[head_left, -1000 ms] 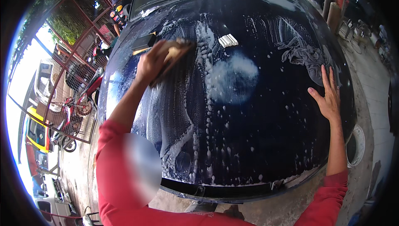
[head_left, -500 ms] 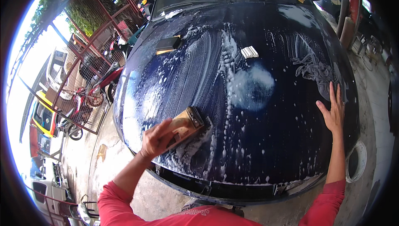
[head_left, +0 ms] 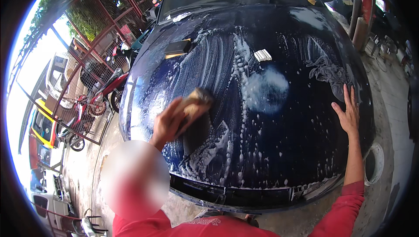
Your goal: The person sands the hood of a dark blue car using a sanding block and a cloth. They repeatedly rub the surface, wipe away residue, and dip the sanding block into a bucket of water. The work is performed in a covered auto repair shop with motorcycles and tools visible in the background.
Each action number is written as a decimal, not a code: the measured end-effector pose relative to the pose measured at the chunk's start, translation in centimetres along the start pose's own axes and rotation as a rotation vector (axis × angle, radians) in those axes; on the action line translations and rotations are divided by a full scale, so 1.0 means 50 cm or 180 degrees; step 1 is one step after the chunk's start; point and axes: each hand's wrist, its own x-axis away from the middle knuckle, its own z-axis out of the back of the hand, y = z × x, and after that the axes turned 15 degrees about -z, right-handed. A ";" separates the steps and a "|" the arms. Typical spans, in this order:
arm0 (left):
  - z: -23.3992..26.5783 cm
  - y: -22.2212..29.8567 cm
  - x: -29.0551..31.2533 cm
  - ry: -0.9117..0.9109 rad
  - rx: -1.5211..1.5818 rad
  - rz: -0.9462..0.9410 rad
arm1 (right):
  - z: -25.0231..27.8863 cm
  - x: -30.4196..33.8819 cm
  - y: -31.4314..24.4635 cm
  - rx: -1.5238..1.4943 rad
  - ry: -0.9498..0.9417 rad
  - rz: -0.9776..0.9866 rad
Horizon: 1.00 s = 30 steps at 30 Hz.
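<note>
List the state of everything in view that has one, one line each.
Car hood: lowered, wet, streaked with white foam
Left grip: closed on the tan block
Tan block: held, blurred
Right grip: open, spread on the hood
Grey cloth: crumpled on the hood
Black block: set down, unheld
White ridged block: set down, unheld
White bucket: uncovered, contents unclear
Red motorcycle: parked upright
</note>
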 end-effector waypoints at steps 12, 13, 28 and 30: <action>-0.137 -0.289 -0.507 0.0378 -0.0497 -0.0443 | -0.011 -0.009 0.006 -0.0046 0.0104 0.0008; -0.150 -0.301 -0.546 0.0331 -0.0633 -0.0074 | -0.010 -0.008 0.005 -0.0057 0.0069 -0.0034; -0.070 -0.068 -0.222 -0.0194 -0.0090 -0.0205 | -0.022 -0.019 0.013 0.0033 0.0237 0.0166; -0.167 -0.169 -0.464 0.0065 -0.0854 -0.0786 | -0.019 -0.017 0.020 -0.0110 0.0156 0.0138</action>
